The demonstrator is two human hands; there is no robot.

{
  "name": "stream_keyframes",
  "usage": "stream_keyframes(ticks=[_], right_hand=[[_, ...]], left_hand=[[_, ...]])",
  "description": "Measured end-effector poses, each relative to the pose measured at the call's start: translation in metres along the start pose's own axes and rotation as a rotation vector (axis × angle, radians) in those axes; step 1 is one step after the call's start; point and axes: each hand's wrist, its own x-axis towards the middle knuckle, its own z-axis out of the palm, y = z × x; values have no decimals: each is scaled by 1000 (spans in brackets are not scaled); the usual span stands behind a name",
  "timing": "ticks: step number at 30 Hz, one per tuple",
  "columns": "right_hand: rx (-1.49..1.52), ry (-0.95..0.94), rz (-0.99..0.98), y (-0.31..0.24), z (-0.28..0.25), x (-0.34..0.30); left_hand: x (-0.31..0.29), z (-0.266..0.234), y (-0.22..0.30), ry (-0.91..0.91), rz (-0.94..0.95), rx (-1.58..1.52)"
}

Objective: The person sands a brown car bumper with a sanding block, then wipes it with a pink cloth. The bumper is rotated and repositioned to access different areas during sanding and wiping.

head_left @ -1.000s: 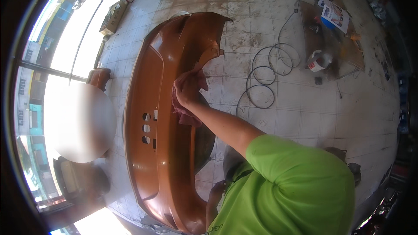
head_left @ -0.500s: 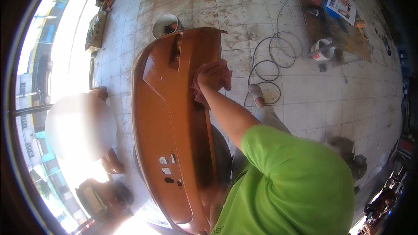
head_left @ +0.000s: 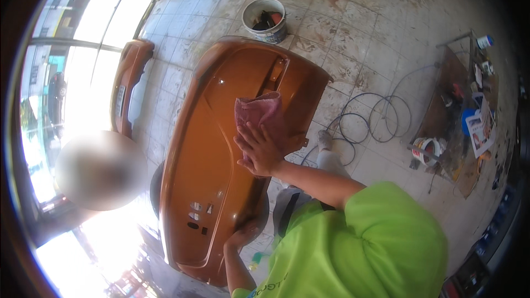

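Observation:
An orange car bumper stands lengthwise before me, its glossy face turned up and to the left. My right hand lies flat on a dusty-pink cloth, fingers spread, pressing it against the upper middle of the bumper. Part of the cloth sticks out beyond the fingertips; the rest is under the palm. Lower down, my left hand rests on the bumper's side nearest me, below a group of small cutouts. Its fingers seem stretched along the surface, though their tips blend into the shadow.
Beyond the bumper's far end stands a white bucket with dark things in it. A coiled hose lies on the tiled floor to the right, near a cluttered low table and another bucket. Another orange bumper piece stands by the windows.
My right hand has moved the cloth from the bumper's right side onto its broad face, and the cloth has flattened out. My left hand has come into view. The whole view has turned.

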Motion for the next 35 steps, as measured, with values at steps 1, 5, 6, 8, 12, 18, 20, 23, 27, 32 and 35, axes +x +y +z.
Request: stream_keyframes(ticks=[1,5,6,8,12,18,20,23,27,32,35], right_hand=[[-5,-54,-37,1,-8,10],[-55,-260,-336,10,-22,48],[-87,-340,-432,7,-21,64],[-170,-486,-599,6,-15,102],[-117,-560,-511,-6,-5,179],[-191,-544,-246,35,22,244],[-136,-509,-272,58,24,259],[24,-457,-360,72,24,261],[-7,-445,-357,128,10,278],[5,-552,-98,188,-24,311],[-74,-560,-18,221,-39,316]], left_hand=[[2,-2,-6,55,24,-69],[-11,1,46,134,-73,-198],[-15,-5,39,123,-65,-278],[-20,-17,35,79,-48,-413],[31,29,94,-38,120,-264],[245,93,142,232,668,-729],[298,89,143,192,713,-433],[331,91,127,239,581,-81],[306,111,149,347,548,-544],[278,107,160,446,480,-944],[272,127,182,399,563,-1400]])
